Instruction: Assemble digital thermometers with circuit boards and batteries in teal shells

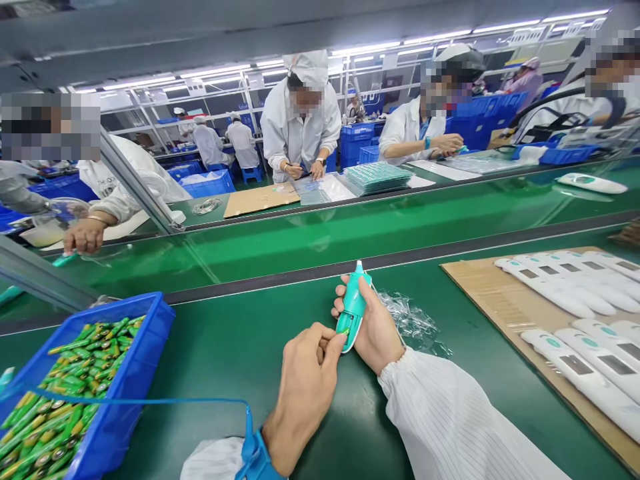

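In my right hand [377, 327] lies a teal-and-white handheld thermometer [356, 293], its narrow tip pointing away from me and its back facing up. The battery compartment [349, 325] in the lower half is uncovered. My left hand [310, 373] pinches a small green battery [346, 331] at the compartment's lower end; the fingers hide most of it. A blue wrist strap [257, 457] circles the left wrist. To the left stands a blue bin [145, 360] full of green-and-yellow batteries [90, 367].
Small clear plastic pieces [410, 323] lie just beyond my right hand. On the right, cardboard [480, 293] bears several white thermometers [565, 353]. A green conveyor belt [310, 233] crosses ahead, carrying one white thermometer [593, 183]. Co-workers [303, 127] work across it. The strap's blue cord [170, 401] runs over the bin.
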Available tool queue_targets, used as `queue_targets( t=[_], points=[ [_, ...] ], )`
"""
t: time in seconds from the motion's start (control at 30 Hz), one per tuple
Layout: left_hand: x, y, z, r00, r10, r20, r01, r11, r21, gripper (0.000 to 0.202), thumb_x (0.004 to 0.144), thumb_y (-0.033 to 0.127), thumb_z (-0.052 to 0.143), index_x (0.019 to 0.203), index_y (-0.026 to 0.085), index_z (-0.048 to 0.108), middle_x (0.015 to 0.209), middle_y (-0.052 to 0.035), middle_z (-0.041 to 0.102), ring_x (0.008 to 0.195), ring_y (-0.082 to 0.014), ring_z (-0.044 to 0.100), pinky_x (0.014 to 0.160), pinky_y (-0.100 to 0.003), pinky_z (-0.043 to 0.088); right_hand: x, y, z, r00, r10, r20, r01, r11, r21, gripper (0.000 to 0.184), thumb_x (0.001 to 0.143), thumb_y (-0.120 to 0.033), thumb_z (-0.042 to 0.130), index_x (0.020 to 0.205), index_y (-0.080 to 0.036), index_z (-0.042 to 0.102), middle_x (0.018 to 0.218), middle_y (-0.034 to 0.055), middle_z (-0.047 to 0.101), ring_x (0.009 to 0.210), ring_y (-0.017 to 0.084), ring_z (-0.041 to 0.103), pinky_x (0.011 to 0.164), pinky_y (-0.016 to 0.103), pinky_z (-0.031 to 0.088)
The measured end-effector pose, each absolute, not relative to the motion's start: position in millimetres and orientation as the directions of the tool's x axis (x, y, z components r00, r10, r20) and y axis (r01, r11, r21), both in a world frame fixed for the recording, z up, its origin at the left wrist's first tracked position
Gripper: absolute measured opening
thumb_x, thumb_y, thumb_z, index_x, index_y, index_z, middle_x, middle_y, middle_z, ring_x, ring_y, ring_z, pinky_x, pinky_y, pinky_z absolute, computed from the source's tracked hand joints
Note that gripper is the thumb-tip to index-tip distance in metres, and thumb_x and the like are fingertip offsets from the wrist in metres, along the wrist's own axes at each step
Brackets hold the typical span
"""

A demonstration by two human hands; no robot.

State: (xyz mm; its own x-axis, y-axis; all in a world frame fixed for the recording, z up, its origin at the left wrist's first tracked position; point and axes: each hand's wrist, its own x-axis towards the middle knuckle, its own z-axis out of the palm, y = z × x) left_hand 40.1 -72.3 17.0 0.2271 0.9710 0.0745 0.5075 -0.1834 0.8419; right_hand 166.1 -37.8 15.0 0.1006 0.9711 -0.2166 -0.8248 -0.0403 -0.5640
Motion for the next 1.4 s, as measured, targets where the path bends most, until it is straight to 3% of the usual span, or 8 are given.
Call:
queue_targets(
  t=[0.23, 0.43, 0.57, 0.67, 0.83, 1.0, 1.27, 1.4],
  points=[
    [41.1, -80.4, 21.8, 0.321, 0.944, 0.073, 0.421, -0.211, 0.882, 0.025, 0.096, 0.034, 0.047, 0.078, 0.024, 0.06, 0.072, -0.0014, 0.061, 0.065, -0.0171, 0.05, 0.063, -0.028, 0.033, 160.6, -39.7, 9.7, 0.128, 0.975, -0.183, -0.769, -0.019, -0.64, 0.054, 0.076, -0.052, 0.074, 0.116, -0.021, 0.056, 0.086, -0.001, 0.056, 0.06, 0.006, 0.049, 0.057, 0.021, 0.046],
    [38.9, -75.4, 21.7, 0.254, 0.967, -0.016, 0.414, -0.094, 0.905, 0.025, 0.088, 0.041, 0.061, 0.075, 0.022, 0.071, 0.066, 0.0008, 0.054, 0.06, -0.0141, 0.042, 0.057, -0.027, 0.03, 159.1, -41.4, 12.9, 0.104, 0.979, -0.173, -0.799, -0.021, -0.601, 0.048, 0.079, -0.051, 0.07, 0.114, -0.022, 0.055, 0.083, -0.0011, 0.054, 0.06, 0.006, 0.048, 0.056, 0.021, 0.045],
    [41.7, -72.0, 11.9, 0.175, 0.984, 0.018, 0.301, -0.071, 0.951, 0.017, 0.079, 0.037, 0.073, 0.07, 0.022, 0.071, 0.084, -0.0016, 0.058, 0.075, -0.0151, 0.053, 0.068, -0.026, 0.042, 157.0, -45.6, 15.7, 0.065, 0.985, -0.163, -0.817, -0.042, -0.575, 0.044, 0.082, -0.051, 0.067, 0.113, -0.022, 0.055, 0.082, -0.0014, 0.051, 0.058, 0.005, 0.046, 0.052, 0.019, 0.041],
    [43.6, -70.0, 5.3, 0.22, 0.975, -0.043, 0.102, 0.021, 0.995, 0.023, 0.078, 0.035, 0.073, 0.067, 0.019, 0.062, 0.088, -0.0025, 0.059, 0.08, -0.0154, 0.06, 0.074, -0.027, 0.048, 154.4, -49.5, 16.9, 0.029, 0.989, -0.144, -0.804, -0.062, -0.591, 0.043, 0.084, -0.051, 0.065, 0.114, -0.022, 0.056, 0.082, -0.0013, 0.05, 0.057, 0.005, 0.046, 0.053, 0.021, 0.043],
    [41.5, -65.2, 6.8, 0.216, 0.956, -0.197, -0.029, 0.208, 0.978, 0.046, 0.062, 0.035, 0.087, 0.064, 0.02, 0.043, 0.068, 0.0046, 0.051, 0.062, -0.0093, 0.051, 0.059, -0.022, 0.043, 153.6, -52.3, 17.8, -0.079, 0.986, -0.145, -0.806, -0.149, -0.573, 0.044, 0.086, -0.055, 0.06, 0.114, -0.021, 0.057, 0.082, -0.001, 0.05, 0.054, 0.006, 0.044, 0.05, 0.022, 0.042],
    [34.7, -61.8, 18.3, 0.41, 0.859, -0.306, -0.099, 0.375, 0.922, 0.043, 0.067, 0.047, 0.083, 0.075, 0.019, 0.051, 0.074, 0.0013, 0.058, 0.071, -0.0125, 0.057, 0.071, -0.028, 0.051, 155.2, -50.8, 20.0, -0.055, 0.983, -0.173, -0.825, -0.143, -0.546, 0.043, 0.083, -0.053, 0.065, 0.111, -0.021, 0.056, 0.081, -0.0013, 0.051, 0.053, 0.005, 0.044, 0.046, 0.021, 0.04],
    [37.0, -62.9, 10.7, 0.314, 0.924, -0.219, -0.011, 0.235, 0.972, 0.049, 0.057, 0.034, 0.09, 0.07, 0.019, 0.045, 0.072, 0.0026, 0.056, 0.069, -0.0109, 0.051, 0.066, -0.024, 0.044, 143.6, -55.5, 13.5, 0.009, 0.991, -0.137, -0.752, -0.084, -0.654, 0.048, 0.084, -0.058, 0.062, 0.112, -0.019, 0.054, 0.074, -0.0012, 0.052, 0.047, 0.006, 0.042, 0.045, 0.022, 0.038],
    [34.4, -60.8, 10.5, 0.376, 0.903, -0.206, -0.023, 0.232, 0.972, 0.043, 0.068, 0.042, 0.083, 0.075, 0.02, 0.048, 0.076, -0.0001, 0.059, 0.073, -0.0137, 0.056, 0.07, -0.028, 0.048, 151.6, -51.6, 20.8, -0.003, 0.978, -0.21, -0.668, -0.159, -0.727, 0.053, 0.082, -0.062, 0.062, 0.112, -0.02, 0.051, 0.08, -0.0003, 0.055, 0.051, 0.005, 0.044, 0.047, 0.021, 0.039]
  ],
)
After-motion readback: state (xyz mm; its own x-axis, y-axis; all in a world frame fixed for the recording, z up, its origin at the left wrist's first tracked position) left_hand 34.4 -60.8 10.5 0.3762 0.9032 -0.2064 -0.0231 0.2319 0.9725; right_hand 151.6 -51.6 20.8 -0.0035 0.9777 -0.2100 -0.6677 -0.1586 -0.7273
